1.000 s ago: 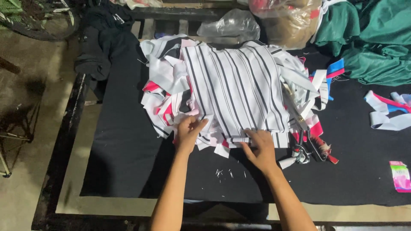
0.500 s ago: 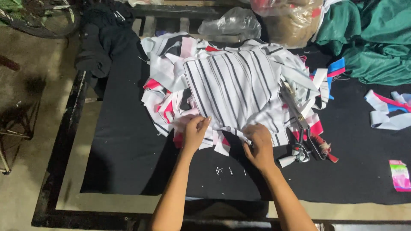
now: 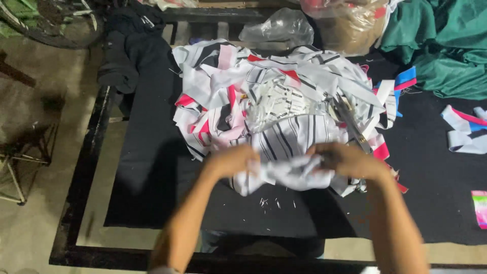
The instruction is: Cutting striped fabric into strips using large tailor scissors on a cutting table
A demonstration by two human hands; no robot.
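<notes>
My left hand (image 3: 232, 161) and my right hand (image 3: 343, 159) both grip the near edge of a white cloth piece with dark stripes (image 3: 294, 147). The cloth is bunched and lifted between them, just above the black-covered table (image 3: 152, 187). Both hands are blurred by motion. Behind the cloth lies a heap of white, pink and red fabric strips (image 3: 243, 86). Small white tags (image 3: 276, 101) sit on top of that heap. Scissors (image 3: 350, 124) rest on the heap at the right, close to my right hand.
A green cloth (image 3: 446, 45) lies at the back right, with a clear plastic bag (image 3: 279, 28) and a brownish bag (image 3: 350, 25) behind the heap. Dark clothing (image 3: 132, 56) hangs at the back left. Loose strips (image 3: 464, 132) and a pink packet (image 3: 479, 208) lie at the right. Small white scraps (image 3: 276, 203) dot the near table.
The striped piece lay flat on the heap; both hands have pulled its near edge up and toward me, bunching it and uncovering the white tags beneath.
</notes>
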